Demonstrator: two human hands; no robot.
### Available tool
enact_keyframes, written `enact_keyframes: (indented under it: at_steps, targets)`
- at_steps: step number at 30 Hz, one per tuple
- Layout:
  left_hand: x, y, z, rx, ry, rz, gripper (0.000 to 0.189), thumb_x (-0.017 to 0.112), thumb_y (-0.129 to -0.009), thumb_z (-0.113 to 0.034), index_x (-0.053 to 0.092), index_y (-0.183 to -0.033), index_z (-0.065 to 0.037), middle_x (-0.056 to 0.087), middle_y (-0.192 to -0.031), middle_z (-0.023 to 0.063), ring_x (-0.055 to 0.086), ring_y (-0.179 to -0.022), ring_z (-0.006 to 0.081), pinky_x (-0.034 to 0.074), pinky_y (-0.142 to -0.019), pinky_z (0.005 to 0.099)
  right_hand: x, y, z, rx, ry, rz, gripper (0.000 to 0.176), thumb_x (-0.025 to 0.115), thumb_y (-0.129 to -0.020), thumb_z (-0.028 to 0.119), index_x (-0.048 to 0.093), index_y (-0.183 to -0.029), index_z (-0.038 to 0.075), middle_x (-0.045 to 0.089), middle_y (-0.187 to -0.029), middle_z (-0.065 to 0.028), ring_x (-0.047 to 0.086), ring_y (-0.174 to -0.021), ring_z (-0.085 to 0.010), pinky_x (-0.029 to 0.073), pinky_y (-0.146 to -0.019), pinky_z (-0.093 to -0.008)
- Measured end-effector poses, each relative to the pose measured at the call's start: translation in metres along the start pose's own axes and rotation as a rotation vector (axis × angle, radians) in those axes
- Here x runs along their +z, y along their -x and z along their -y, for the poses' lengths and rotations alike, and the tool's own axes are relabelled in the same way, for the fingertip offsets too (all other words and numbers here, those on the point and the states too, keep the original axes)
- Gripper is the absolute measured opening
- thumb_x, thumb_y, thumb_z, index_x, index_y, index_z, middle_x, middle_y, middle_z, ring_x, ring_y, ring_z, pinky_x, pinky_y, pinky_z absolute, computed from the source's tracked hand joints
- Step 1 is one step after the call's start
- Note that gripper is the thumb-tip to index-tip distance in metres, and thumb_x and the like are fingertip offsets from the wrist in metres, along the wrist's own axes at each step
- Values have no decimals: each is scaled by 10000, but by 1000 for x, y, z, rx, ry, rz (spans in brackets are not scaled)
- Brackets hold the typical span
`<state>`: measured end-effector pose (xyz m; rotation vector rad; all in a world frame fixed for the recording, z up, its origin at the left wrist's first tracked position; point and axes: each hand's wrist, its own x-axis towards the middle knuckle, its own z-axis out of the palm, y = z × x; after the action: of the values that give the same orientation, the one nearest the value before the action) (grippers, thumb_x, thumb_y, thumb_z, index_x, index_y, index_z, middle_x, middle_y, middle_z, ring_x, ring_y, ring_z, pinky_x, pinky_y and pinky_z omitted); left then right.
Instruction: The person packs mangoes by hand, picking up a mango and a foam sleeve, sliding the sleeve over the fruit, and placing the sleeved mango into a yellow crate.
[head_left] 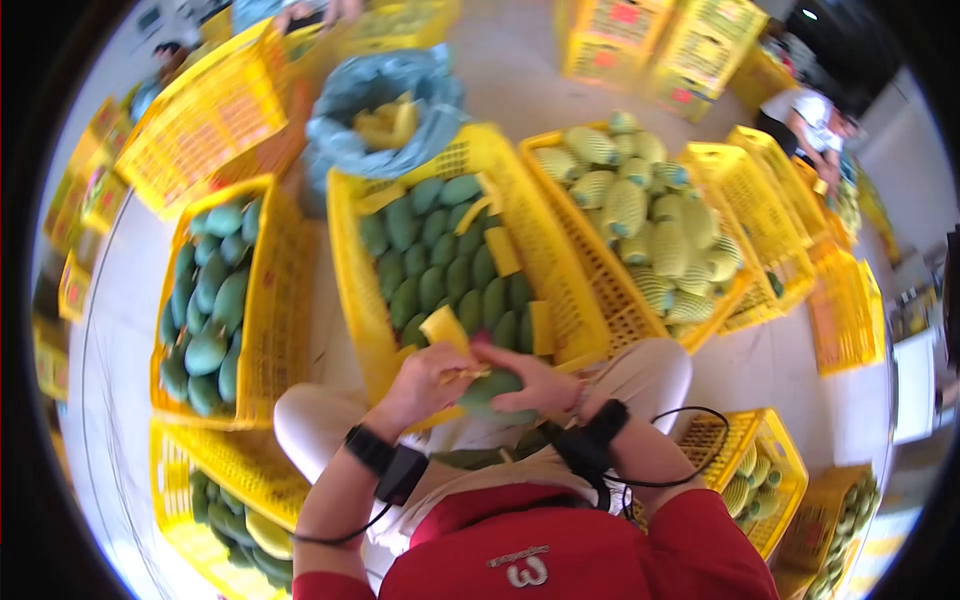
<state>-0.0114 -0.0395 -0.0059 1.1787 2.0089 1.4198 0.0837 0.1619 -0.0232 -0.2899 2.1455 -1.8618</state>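
A green mango (490,392) lies in my right hand (532,380), whose fingers wrap over its top above my lap. Close against it, my left hand (428,382) is closed in a pinch on a thin yellow strip (462,375). A wider yellow piece (444,328) stands up just beyond the left fingers. Directly in front of both hands is a yellow crate (575,290) packed with rows of green mangoes (432,288), with yellow pieces along its inner edges.
Left stands a crate of bare green mangoes (207,351); right, a crate of mangoes in net sleeves (668,248). A blue bag (335,118) with yellow scraps sits beyond. More crates (755,485) flank my legs. Another person (808,120) is at far right. Cables (700,410) hang from my wrist devices.
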Motion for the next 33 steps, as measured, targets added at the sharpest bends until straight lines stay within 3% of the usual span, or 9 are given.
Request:
enact_keyframes:
  at_steps: [5, 7, 10, 13, 14, 18, 20, 24, 33]
  targets:
    - [0, -1, 6, 48, -361, -448, 202, 628, -688, 13, 620, -886, -22, 584, -744, 117, 594, -663, 243, 488, -619, 317, 20, -11, 5, -52, -444, -272, 598, 653, -761, 147, 376, -1269, -5, 489, -1149, -62, 448, -1083, -112, 383, -923, -282]
    - [15, 11, 6, -289, -230, -477, 150, 633, -692, 13, 593, -835, -13, 582, -718, 119, 596, -676, 265, 488, -622, 335, 24, -19, 4, -132, -347, -438, 515, 656, -741, 131, 417, -1184, 19, 478, -1164, -94, 472, -1098, -179, 398, -911, -301]
    - [49, 11, -8, 116, -352, -520, 114, 632, -742, -5, 549, -819, -16, 598, -798, 132, 602, -691, 272, 482, -629, 325, 32, -26, 6, -232, 276, -863, 462, 667, -695, 137, 414, -1070, 44, 403, -1211, -206, 444, -1094, -365, 396, -916, -359]
    - [61, -4, 1, -92, -93, -640, 154, 628, -762, -3, 523, -875, -10, 597, -892, 141, 601, -810, 244, 477, -688, 324, 39, -33, 11, -262, 289, -1032, 460, 635, -733, 133, 407, -1121, 39, 405, -1217, -205, 447, -1101, -362, 396, -917, -361]
    - [55, -4, -11, -319, 248, -503, 393, 638, -759, -9, 462, -1111, -8, 561, -1032, 146, 557, -958, 228, 463, -798, 339, 37, -32, 13, -265, 292, -1039, 460, 635, -733, 133, 407, -1121, 39, 405, -1217, -205, 447, -1101, -362, 396, -917, -361]
    - [40, -16, -13, -77, 563, -272, 906, 674, -771, -119, 45, -1417, -32, 475, -1178, 145, 502, -1042, 199, 424, -890, 310, 14, -19, 39, -304, 391, -820, 405, 530, -801, 44, 414, -1188, 17, 409, -1236, -209, 426, -1139, -362, 362, -960, -372]
    - [33, -17, -38, -197, 542, -291, 928, 735, -719, -201, 136, -1406, -23, 479, -1184, 134, 503, -1052, 195, 417, -900, 315, -3, -12, 52, -384, 484, -613, 350, 499, -818, 34, 479, -1167, 46, 468, -1185, -161, 506, -1051, -334, 446, -861, -367]
    - [42, -14, -37, -179, 486, -289, 907, 748, -702, -260, 209, -1389, -16, 498, -1171, 119, 507, -1045, 188, 408, -902, 303, -27, -21, 50, -323, 748, -780, 223, 547, -764, 39, 592, -975, 96, 561, -913, -64, 596, -755, -258, 502, -619, -350]
    - [55, -34, -24, -153, 553, -460, 697, 651, -817, -259, 282, -1346, 5, 505, -1181, 96, 518, -1031, 177, 420, -885, 287, 12, -10, 74, -446, 699, -609, 99, 584, -736, 61, 542, -821, 90, 498, -761, -46, 549, -664, -231, 455, -540, -345]
